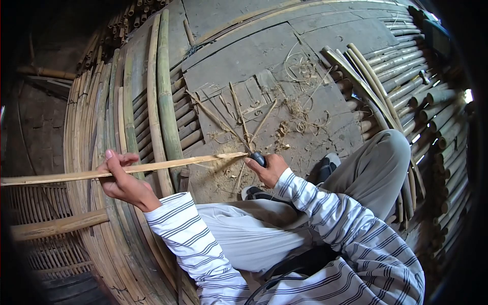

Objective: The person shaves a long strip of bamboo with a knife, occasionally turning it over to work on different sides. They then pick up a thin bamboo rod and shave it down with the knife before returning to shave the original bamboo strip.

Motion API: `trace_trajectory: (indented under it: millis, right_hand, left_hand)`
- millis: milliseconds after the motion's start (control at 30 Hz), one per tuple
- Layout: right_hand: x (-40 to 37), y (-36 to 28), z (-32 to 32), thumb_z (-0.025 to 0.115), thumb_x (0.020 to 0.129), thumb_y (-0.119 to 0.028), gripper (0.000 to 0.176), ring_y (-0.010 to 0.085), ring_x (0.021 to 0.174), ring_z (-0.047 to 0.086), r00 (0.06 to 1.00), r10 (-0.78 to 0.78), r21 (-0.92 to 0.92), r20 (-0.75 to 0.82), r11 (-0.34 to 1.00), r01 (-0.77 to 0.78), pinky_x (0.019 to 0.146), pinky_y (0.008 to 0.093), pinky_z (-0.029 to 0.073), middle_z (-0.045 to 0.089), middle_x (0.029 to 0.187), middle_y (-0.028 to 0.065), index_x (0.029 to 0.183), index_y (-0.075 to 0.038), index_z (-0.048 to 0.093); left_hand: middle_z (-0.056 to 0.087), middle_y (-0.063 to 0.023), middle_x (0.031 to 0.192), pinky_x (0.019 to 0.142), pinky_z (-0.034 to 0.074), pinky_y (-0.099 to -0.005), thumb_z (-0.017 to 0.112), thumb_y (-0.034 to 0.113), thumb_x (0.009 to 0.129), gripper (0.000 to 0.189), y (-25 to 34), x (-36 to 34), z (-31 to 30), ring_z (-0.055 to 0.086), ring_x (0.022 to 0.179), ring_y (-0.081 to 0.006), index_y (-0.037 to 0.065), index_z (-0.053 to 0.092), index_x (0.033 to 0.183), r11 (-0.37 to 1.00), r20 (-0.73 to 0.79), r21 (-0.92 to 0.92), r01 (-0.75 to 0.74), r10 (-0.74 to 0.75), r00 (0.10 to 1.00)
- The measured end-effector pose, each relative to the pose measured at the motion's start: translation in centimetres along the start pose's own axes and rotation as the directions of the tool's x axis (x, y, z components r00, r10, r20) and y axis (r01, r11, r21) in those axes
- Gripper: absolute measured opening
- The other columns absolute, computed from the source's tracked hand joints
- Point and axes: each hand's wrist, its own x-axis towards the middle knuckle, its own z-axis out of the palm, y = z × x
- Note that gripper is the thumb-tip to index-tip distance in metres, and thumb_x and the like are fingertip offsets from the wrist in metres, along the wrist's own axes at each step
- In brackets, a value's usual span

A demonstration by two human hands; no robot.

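Observation:
A long pale bamboo strip [175,163] runs from the left edge of the view to my right hand, its end rough and splintered. My left hand [123,178] holds the strip between thumb and fingers, palm up. My right hand [269,169] is closed round a tool with a black rounded handle [258,159], right at the strip's splintered end. Its blade or working part cannot be made out. Just beyond this hand, several thin bamboo sticks [238,109] meet near the strip's tip.
Curly bamboo shavings [305,122] litter the wooden floor boards [244,56]. Long bamboo poles [165,91] and a bundle of split strips [81,127] lie on the left. Stacked bamboo poles [450,132] line the right. My bent knee [389,147] is close to my right arm.

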Motion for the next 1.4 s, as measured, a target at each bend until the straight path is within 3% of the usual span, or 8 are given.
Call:
trace_trajectory:
  millis: [200,500,633,667,867,1100,1300,1400]
  right_hand:
    - [-3.4,-2.7,-1.8,0.057,0.092,-0.053,0.059,0.0217,0.045,0.056,0.980,-0.198,0.003,-0.011,0.980,0.198,0.049,0.0373,0.047,0.053,0.048,0.0102,0.076,0.004,0.063]
    - [-5.5,-6.2,-1.8,0.045,0.101,-0.044,0.056,0.0140,0.043,0.053,0.965,-0.167,0.295,0.201,0.950,0.103,0.047,0.0320,0.045,0.053,0.048,0.0029,0.070,0.000,0.061]
    - [-6.0,-8.6,-2.0,0.046,0.100,-0.043,0.056,0.0181,0.042,0.053,0.926,-0.324,0.281,0.195,0.923,0.263,0.047,0.0348,0.045,0.051,0.046,0.0076,0.071,0.002,0.061]
    - [-5.9,-9.3,-2.3,0.045,0.097,-0.051,0.066,0.0398,0.052,0.060,0.928,-0.320,0.232,0.192,0.933,0.274,0.059,0.0450,0.050,0.055,0.052,0.0226,0.072,0.007,0.064]
    - [-1.3,1.4,2.8,0.040,0.092,-0.067,0.080,0.0290,0.054,0.066,0.921,0.244,0.154,0.303,0.941,-0.300,0.063,0.0420,0.053,0.061,0.056,0.0196,0.068,0.005,0.066]
    - [-3.6,-5.2,1.3,0.047,0.093,-0.058,0.071,0.0366,0.060,0.065,0.970,-0.169,0.188,0.175,0.973,0.135,0.066,0.0448,0.051,0.060,0.058,0.0241,0.072,0.007,0.066]
    - [-0.1,2.0,4.5,0.045,0.095,-0.057,0.070,0.0298,0.055,0.065,0.925,0.300,0.135,0.232,0.932,-0.336,0.058,0.0379,0.052,0.059,0.052,0.0147,0.067,0.004,0.063]
    - [-1.0,0.5,3.6,0.043,0.094,-0.059,0.072,0.0363,0.060,0.065,0.981,0.080,0.122,0.175,0.987,-0.102,0.068,0.0427,0.052,0.060,0.057,0.0213,0.073,0.007,0.065]
  left_hand:
    - [0.058,-0.0069,0.060,0.052,0.048,-0.0270,0.072,0.030,0.089,0.031,0.5,0.0,2.7,0.056,0.051,-0.0142,0.005,0.057,0.080,0.987,-0.142,-0.120,0.108,-0.125,0.982]
    - [0.031,0.0031,0.051,0.040,0.024,-0.0231,0.056,0.053,0.093,0.049,1.0,-1.6,4.4,0.030,0.041,-0.0063,0.009,0.045,0.076,0.953,0.176,-0.274,0.127,-0.081,0.981]
    - [0.031,0.0034,0.051,0.039,0.023,-0.0234,0.057,0.052,0.093,0.048,1.6,-2.4,5.1,0.029,0.041,-0.0063,0.009,0.045,0.075,0.950,0.189,-0.281,0.137,-0.085,0.978]
    - [0.031,0.0034,0.051,0.039,0.023,-0.0235,0.057,0.051,0.093,0.048,1.7,-2.5,5.2,0.029,0.041,-0.0063,0.009,0.045,0.074,0.950,0.198,-0.279,0.138,-0.084,0.977]
    - [0.031,0.0028,0.050,0.040,0.022,-0.0236,0.056,0.047,0.096,0.045,1.5,-3.1,4.8,0.028,0.041,-0.0061,0.010,0.044,0.073,0.952,0.162,-0.301,0.061,-0.012,0.987]
    - [0.034,0.0032,0.054,0.042,0.025,-0.0237,0.057,0.045,0.096,0.045,2.8,-3.5,6.2,0.031,0.043,-0.0061,0.009,0.043,0.072,0.969,0.073,-0.223,0.108,-0.094,0.993]
    - [0.038,0.0017,0.055,0.043,0.028,-0.0224,0.059,0.046,0.095,0.049,2.6,-2.5,5.9,0.035,0.047,-0.0064,0.008,0.043,0.069,0.979,-0.117,-0.164,0.123,-0.144,0.983]
    - [0.038,0.0016,0.056,0.043,0.029,-0.0225,0.057,0.045,0.097,0.048,3.0,-2.9,6.8,0.035,0.047,-0.0068,0.009,0.043,0.069,0.982,-0.114,-0.139,0.126,-0.142,0.983]
